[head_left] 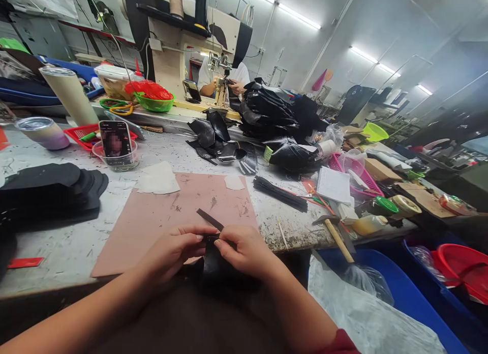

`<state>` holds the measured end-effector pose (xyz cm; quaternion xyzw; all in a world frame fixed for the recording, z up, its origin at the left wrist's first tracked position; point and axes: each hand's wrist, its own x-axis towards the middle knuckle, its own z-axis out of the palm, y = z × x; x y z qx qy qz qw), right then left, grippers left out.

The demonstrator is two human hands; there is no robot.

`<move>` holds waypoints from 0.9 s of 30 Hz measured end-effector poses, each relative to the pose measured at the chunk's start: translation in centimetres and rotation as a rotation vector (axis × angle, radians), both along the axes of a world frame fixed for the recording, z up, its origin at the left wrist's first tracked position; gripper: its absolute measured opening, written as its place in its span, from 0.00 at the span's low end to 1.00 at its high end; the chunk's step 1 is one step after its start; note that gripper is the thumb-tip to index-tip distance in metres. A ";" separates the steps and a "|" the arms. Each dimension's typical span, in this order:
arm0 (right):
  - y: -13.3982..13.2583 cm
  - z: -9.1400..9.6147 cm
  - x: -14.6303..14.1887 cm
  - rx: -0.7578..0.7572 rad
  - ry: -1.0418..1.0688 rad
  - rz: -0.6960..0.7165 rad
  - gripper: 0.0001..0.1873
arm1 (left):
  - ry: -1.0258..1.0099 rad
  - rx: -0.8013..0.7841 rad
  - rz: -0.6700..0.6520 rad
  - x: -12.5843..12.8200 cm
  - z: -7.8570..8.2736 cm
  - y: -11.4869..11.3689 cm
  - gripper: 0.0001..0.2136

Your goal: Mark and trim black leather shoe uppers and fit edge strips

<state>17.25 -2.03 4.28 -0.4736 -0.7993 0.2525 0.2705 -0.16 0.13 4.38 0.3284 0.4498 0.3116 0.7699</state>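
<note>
Scanning from the left: a stack of black cut pieces [49,186] is lying flat on the worktable [57,252]. Behind it a phone [115,139] is standing in a clear cup. A pink board [160,216] is covering the middle of the table, its near edge just beyond my hands.

My left hand [171,249] is pinching the upper left edge of a black leather piece [213,265], thumb and forefinger closed on it. The piece is hanging at the table's near edge, against my lap, between both hands. A thin dark strip [210,219] is angling up and to the left from between the fingertips, over the board.

My right hand [244,249] is gripping the upper right edge, fingers curled shut, tips nearly meeting those of the left.

Judgement: the piece is looking light, thin and limp, with a slight sheen, so probably a little slippery and sagging wherever unsupported. Best hold: the top edge, close to the strip, pinched from both sides. The strip is looking narrow and easily bent; hold it near its base.

Further right, well apart from my hands: a bundle of black strips [280,193], a spiral notebook [333,185] and a hammer [335,237] are lying on the table.
</note>
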 end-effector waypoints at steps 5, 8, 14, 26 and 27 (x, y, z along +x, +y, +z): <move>0.1 0.0 -0.1 0.000 -0.013 -0.012 0.12 | 0.020 0.008 0.006 0.1 0.0 0.0 0.09; 0.2 -0.1 -0.3 0.004 -0.023 -0.021 0.12 | 0.031 0.010 0.008 0.1 0.2 0.0 0.09; 0.2 -0.2 -0.3 0.023 -0.049 -0.031 0.11 | 0.041 0.040 -0.014 0.0 0.1 0.0 0.10; -0.2 0.4 0.0 0.031 -0.060 -0.106 0.08 | 0.047 0.108 0.048 0.2 -0.7 -0.6 0.11; -0.2 0.5 0.1 0.031 -0.042 -0.116 0.07 | 0.041 0.101 0.044 0.1 -0.7 -0.5 0.13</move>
